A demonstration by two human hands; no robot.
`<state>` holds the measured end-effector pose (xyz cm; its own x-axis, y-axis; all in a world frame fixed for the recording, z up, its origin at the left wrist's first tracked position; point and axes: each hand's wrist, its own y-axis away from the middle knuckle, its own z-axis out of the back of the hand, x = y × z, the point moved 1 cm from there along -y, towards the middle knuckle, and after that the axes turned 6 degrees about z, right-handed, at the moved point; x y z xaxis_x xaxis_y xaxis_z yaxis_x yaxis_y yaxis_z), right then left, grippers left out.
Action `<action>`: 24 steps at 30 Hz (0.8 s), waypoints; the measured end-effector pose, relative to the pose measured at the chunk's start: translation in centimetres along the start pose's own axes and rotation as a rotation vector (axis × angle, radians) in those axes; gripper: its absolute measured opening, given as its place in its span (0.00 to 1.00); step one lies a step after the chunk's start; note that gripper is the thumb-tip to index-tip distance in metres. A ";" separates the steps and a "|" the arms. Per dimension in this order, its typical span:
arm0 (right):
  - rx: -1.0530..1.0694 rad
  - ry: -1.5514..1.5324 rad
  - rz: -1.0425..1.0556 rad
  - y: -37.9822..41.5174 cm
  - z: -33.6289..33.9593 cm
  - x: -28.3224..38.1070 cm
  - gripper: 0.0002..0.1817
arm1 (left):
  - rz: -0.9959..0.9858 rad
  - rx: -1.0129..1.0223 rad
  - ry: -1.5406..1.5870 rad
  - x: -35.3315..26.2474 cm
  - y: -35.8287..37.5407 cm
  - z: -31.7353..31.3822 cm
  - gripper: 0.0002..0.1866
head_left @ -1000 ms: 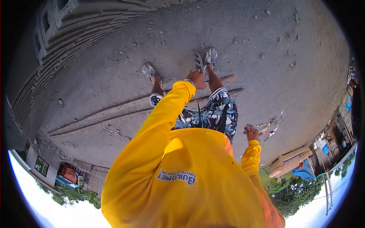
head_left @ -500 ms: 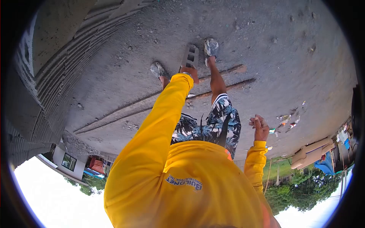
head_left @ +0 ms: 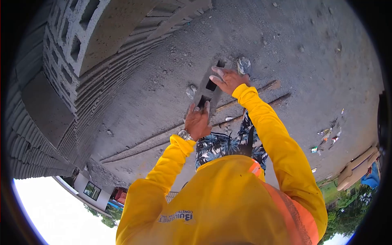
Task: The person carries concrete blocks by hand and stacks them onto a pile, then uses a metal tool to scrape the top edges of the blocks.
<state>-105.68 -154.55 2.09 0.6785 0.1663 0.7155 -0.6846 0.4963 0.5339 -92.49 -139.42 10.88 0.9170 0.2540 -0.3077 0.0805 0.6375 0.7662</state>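
Note:
A grey hollow concrete block [head_left: 208, 93] is held up in front of my legs, its row of dark cavities facing me. My left hand [head_left: 198, 122], with a watch at the wrist, grips the near end, fingertips at the nearest cavity. Farther along the block, my right hand [head_left: 231, 80] holds its right side, with thumb and finger reaching across beside the middle cavity. My shoes [head_left: 243, 65] show on either side of the block.
Tall stacks of hollow blocks [head_left: 87, 43] rise close on my left. Two long strips of wood [head_left: 143, 143] lie across the gravelly ground by my feet. Litter [head_left: 325, 134] is scattered to the right, near brown boards [head_left: 357, 167].
My right hand has come from out at my side onto the block, which only my left hand held before. The block is now closer to me, and the stacks show more in view.

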 end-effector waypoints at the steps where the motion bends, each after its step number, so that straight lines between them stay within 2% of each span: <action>1: 0.007 0.000 0.071 -1.5 -1.1 1.0 0.39 | -0.004 -0.033 -0.003 -0.1 1.7 1.8 0.44; 5: 0.018 0.102 0.314 -6.2 -4.1 2.1 0.42 | -0.046 -0.120 -0.026 0.6 7.6 6.9 0.44; 7: -0.021 0.120 0.378 -6.9 -3.5 -0.3 0.42 | -0.032 -0.125 -0.038 1.3 10.0 8.9 0.44; 9: 0.264 0.260 -0.223 -8.5 0.3 -3.6 0.43 | 0.002 -0.059 -0.055 2.1 11.3 9.9 0.44; 11: 0.388 0.327 -0.384 -8.5 1.4 -8.7 0.45 | -0.024 -0.061 -0.121 3.3 12.9 9.7 0.42; 13: 0.088 0.306 -0.193 -8.3 -1.1 -9.1 0.44 | -0.018 -0.053 -0.155 4.4 13.2 9.2 0.42; 14: -0.037 0.290 -0.100 -6.2 -1.9 -7.3 0.44 | -0.008 -0.031 -0.156 4.5 14.2 8.6 0.42; 15: -0.059 0.197 -0.016 -5.0 -2.7 -5.3 0.38 | 0.016 0.007 -0.149 4.5 14.8 8.1 0.42; 18: -0.013 0.094 0.003 -5.3 -8.6 -1.9 0.30 | 0.051 0.043 -0.161 5.7 14.9 7.3 0.41; 19: -0.044 -0.041 0.010 -6.0 -11.1 -1.8 0.30 | 0.052 0.041 -0.161 6.0 15.4 6.9 0.41; 20: -0.004 0.006 0.001 -5.9 -12.2 -0.7 0.30 | 0.057 0.047 -0.155 6.2 16.3 6.4 0.41; 22: 0.077 0.104 -0.008 -6.2 -14.4 2.1 0.32 | 0.068 0.047 -0.130 6.6 17.6 5.9 0.41; 24: 0.303 0.124 0.057 -4.4 -12.6 8.3 0.34 | 0.087 0.060 -0.092 7.1 19.1 5.3 0.42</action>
<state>-93.66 -144.60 -0.04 0.6511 0.2987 0.6977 -0.7580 0.2106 0.6173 -82.40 -129.37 26.33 0.9534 0.2366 -0.1873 0.0197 0.5708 0.8209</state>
